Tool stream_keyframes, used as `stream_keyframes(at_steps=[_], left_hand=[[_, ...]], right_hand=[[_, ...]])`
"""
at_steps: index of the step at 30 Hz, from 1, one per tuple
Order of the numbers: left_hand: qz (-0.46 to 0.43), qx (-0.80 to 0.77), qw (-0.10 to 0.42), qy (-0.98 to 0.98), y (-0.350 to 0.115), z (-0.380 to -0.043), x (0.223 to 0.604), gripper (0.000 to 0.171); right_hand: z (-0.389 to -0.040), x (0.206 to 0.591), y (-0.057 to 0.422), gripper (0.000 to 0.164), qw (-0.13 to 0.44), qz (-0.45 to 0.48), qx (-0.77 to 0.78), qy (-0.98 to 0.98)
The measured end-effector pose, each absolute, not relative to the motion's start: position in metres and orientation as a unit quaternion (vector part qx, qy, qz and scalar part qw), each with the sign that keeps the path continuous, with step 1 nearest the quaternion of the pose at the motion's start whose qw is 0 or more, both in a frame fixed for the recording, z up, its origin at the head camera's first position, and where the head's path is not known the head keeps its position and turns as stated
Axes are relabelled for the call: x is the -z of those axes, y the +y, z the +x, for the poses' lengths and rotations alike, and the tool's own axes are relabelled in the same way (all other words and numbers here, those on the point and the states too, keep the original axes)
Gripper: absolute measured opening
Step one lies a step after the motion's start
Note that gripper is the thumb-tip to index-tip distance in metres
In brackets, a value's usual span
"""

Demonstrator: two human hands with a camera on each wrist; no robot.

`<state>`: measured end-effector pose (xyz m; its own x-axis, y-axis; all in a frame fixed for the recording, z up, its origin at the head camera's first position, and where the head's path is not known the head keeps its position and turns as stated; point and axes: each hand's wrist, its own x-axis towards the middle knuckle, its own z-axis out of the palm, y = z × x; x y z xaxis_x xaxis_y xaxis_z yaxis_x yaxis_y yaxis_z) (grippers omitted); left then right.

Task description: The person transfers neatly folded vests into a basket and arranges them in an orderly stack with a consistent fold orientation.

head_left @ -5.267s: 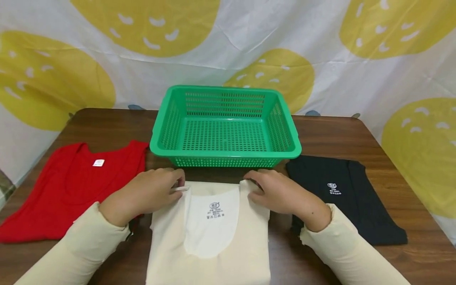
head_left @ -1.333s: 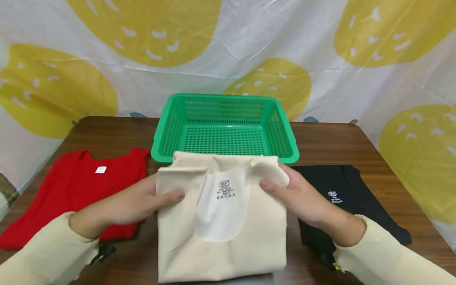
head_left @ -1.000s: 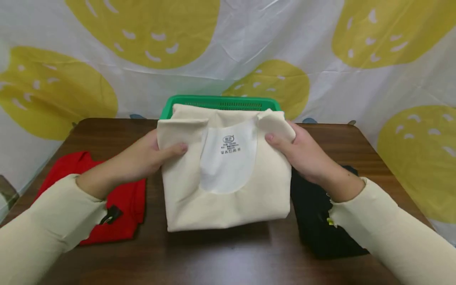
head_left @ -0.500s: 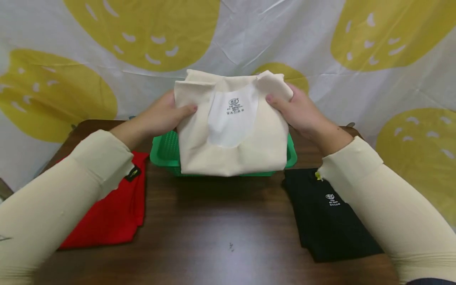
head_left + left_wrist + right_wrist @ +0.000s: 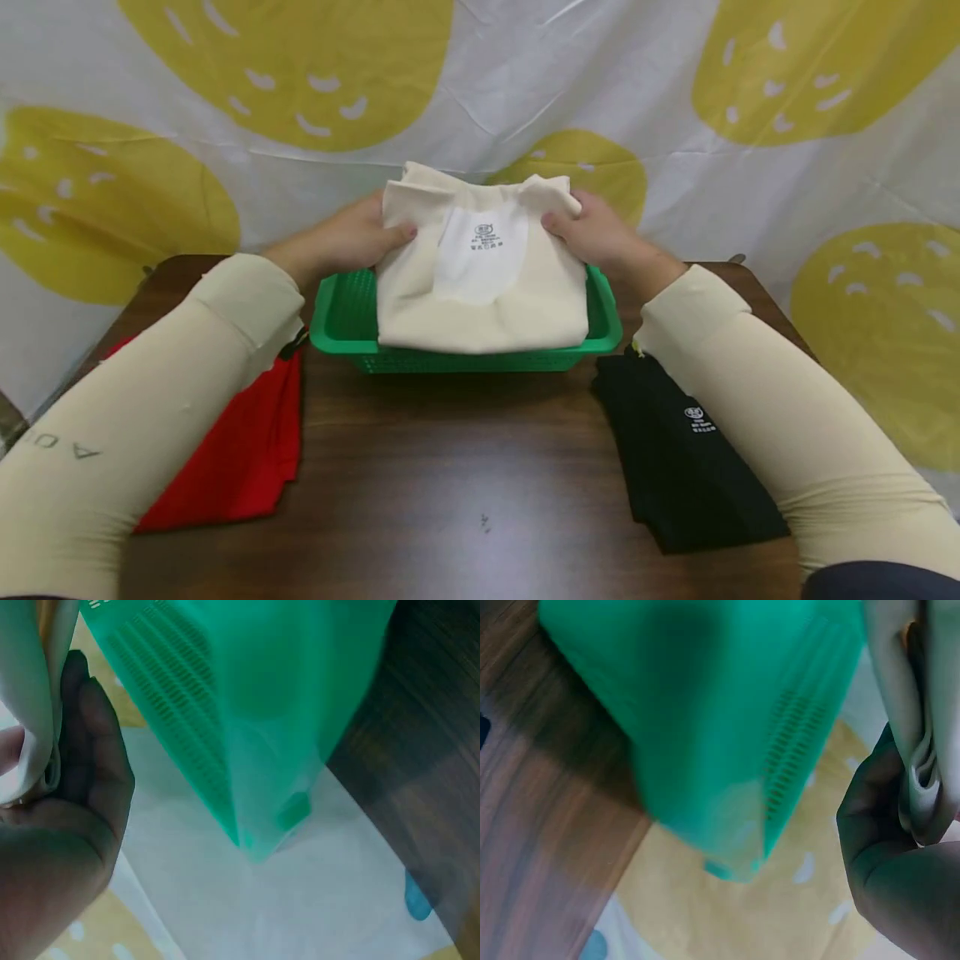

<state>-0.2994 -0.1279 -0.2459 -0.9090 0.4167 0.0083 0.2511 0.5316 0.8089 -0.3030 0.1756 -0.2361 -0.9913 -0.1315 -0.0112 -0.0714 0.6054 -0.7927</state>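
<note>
A folded cream undershirt [image 5: 408, 287] with a white neck panel and a printed label hangs over the green basket [image 5: 341, 346] in the head view. My left hand [image 5: 367, 233] grips its upper left edge, thumb on the front face and the other fingers behind. At the upper right edge my right hand [image 5: 600, 237] holds it the same way. The shirt's lower edge overlaps the basket's front rim and hides most of the inside. In the wrist views, the left hand [image 5: 82, 795] and right hand [image 5: 889, 832] are wrapped around the folded fabric beside the basket walls.
A red garment [image 5: 240, 458] lies on the wooden table [image 5: 450, 467] at the left, partly under my left sleeve. A folded black garment [image 5: 675, 467] with a white print lies at the right, partly behind my right sleeve. A lemon-patterned cloth [image 5: 300, 167] hangs behind the table.
Both hands have lifted the cream undershirt off the table and carried it forward over the basket. In the last half second it has lowered slightly toward the basket.
</note>
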Motion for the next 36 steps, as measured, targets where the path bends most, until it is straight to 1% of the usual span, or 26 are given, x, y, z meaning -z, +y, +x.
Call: stream_keyframes(at_steps=[4,10,14,17,20,23,27,29,36], left_hand=[[0.204,-0.419,0.105,0.879,-0.129,-0.304,0.255,0.050],[0.203,-0.391,0.156,0.884,-0.134,-0.305,0.264,0.051],[0.200,-0.378,0.180,0.886,-0.136,-0.304,0.271,0.051],[0.207,-0.362,0.186,0.890,-0.137,-0.302,0.277,0.052],[0.217,-0.343,0.190,0.894,-0.137,-0.301,0.282,0.052],[0.223,-0.316,0.185,0.903,-0.136,-0.300,0.285,0.049],[0.213,-0.271,0.169,0.923,-0.133,-0.298,0.289,0.045],[0.202,-0.252,0.168,0.931,-0.131,-0.296,0.290,0.047],[0.160,-0.206,0.182,0.948,-0.127,-0.292,0.289,0.071]], right_hand=[[-0.307,0.246,0.175,0.049,0.067,-0.038,0.461,0.884],[-0.305,0.256,0.176,0.060,0.133,-0.031,0.451,0.882],[-0.302,0.261,0.172,0.060,0.168,-0.039,0.437,0.883],[-0.300,0.267,0.165,0.056,0.179,-0.043,0.425,0.886],[-0.299,0.274,0.159,0.057,0.188,-0.038,0.405,0.894],[-0.297,0.282,0.156,0.063,0.196,-0.029,0.383,0.902],[-0.295,0.288,0.155,0.071,0.192,-0.025,0.360,0.913],[-0.295,0.290,0.155,0.072,0.186,-0.027,0.350,0.918],[-0.295,0.292,0.153,0.071,0.183,-0.019,0.322,0.929]])
